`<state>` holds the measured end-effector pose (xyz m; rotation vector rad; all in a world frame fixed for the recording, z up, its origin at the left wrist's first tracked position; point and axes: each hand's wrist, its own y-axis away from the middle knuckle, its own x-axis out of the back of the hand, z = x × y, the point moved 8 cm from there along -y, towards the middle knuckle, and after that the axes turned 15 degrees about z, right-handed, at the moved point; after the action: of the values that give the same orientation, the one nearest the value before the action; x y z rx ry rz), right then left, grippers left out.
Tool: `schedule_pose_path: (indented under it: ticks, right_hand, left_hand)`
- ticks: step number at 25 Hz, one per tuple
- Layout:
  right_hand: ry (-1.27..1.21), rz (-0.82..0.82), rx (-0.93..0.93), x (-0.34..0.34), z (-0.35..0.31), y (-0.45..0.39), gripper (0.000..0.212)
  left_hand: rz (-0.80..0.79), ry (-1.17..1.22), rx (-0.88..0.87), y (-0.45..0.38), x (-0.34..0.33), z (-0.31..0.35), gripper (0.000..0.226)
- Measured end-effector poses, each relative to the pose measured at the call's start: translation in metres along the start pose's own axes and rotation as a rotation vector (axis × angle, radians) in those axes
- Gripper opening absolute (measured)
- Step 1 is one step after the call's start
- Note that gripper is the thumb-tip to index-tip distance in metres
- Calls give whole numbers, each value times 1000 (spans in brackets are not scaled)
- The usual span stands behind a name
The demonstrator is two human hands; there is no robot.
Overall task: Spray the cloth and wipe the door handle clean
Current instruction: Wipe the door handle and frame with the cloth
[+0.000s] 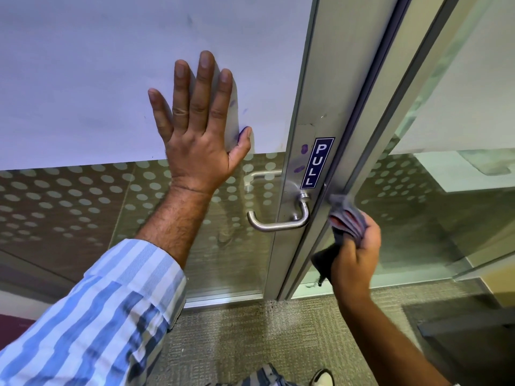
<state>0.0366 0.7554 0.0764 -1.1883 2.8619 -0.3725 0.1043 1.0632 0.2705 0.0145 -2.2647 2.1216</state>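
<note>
A steel lever door handle [278, 222] sticks out from the aluminium door stile, just below a blue PULL sticker [317, 162]. My left hand [199, 129] lies flat with fingers spread on the white sheet covering the door glass, to the left of the handle. My right hand [358, 254] grips a bunched grey cloth [347, 215] with reddish folds. The cloth's tip touches the door's edge just right of the handle, a little apart from the lever. No spray bottle is in view.
The glass door [83, 204] has a dotted frosted band and stands slightly ajar from the fixed glass panel [418, 204] on the right. Purple smudges [302, 157] mark the stile above the handle. Grey carpet [264, 344] lies below, with my shoe [323, 378] at the bottom.
</note>
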Motion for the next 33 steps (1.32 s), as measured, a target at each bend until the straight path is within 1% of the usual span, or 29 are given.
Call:
schedule_pose_path:
  ticks: [3,4,7,10,12,13,14,15,16,17,19,20,21,22,23,24,25,26,27,29,30,32,33]
  right_hand:
    - [335,-299,416,-54,-29,32,59]
    - [389,-352,478,-63,-29,39,59]
    - [439,-376,500,-64,-28,44,53]
    - [480,-436,565,-62,-35,53,46]
    - [411,-498,561,-61,-45,57,41]
    - [339,-529,524,-58,-49,56,40]
    - [234,-547,435,-53,-52,53,39]
    - [104,-548,275,-46,-52,49,40]
    - [-51,-532,56,-40,-51,44,40]
    - [-195,-482,-181,-33,-48,39,38]
    - [-386,-366,-666,-21,-33,38,26]
    - [-466,-345,-855,-18,-28,40,29]
    - [-535,-338,-946,-16,-28,39,39]
    - [-586,-336,-980,-13,-34,36,47]
    - [-621,-330,-961,-11,-42,30,49]
    - [-645,-323,-868,-10,-54,23,46]
    - [-657,-307,-685,-8,-69,13,39]
    - [-638,-258,-462,-5,-88,2,34]
    - [-608,-187,-248,-4,-108,-7,33]
    - [-512,-82,109,-10,-140,-19,36]
    - [-403,-87,301,-23,-148,-19,43]
    - [37,-202,774,-66,-156,-7,68]
    - [223,-230,909,-85,-151,-3,75]
  left_hand:
    - [-4,3,-2,0,1,0,77]
    - [-5,7,-5,0,1,0,77]
    - [-7,11,-11,0,1,1,78]
    - [-10,11,-13,0,1,0,79]
    - [-10,12,-19,-2,1,1,79]
    - [-14,15,-23,-2,2,2,79]
    - [-17,18,-26,-1,2,2,79]
    - [-18,19,-31,-1,2,3,79]
    - [-17,20,-37,-1,1,3,79]
    - [-16,19,-40,-1,2,3,80]
    - [-16,22,-37,-1,2,2,83]
    - [-16,26,-31,-2,2,2,84]
    - [-21,33,-23,-3,3,1,85]
    - [-27,38,-16,-3,3,0,85]
    - [-34,41,-13,-3,2,0,86]
    - [-42,42,-12,-2,2,0,86]
    - [-48,44,-12,-2,3,1,86]
    - [-52,46,-12,-2,3,1,85]
    - [-56,48,-14,-2,3,1,85]
    - [-59,52,-20,-3,4,2,85]
    - [-63,54,-21,-3,4,2,86]
    - [-68,54,-19,-3,4,1,86]
    - [-66,56,-15,-2,5,1,85]
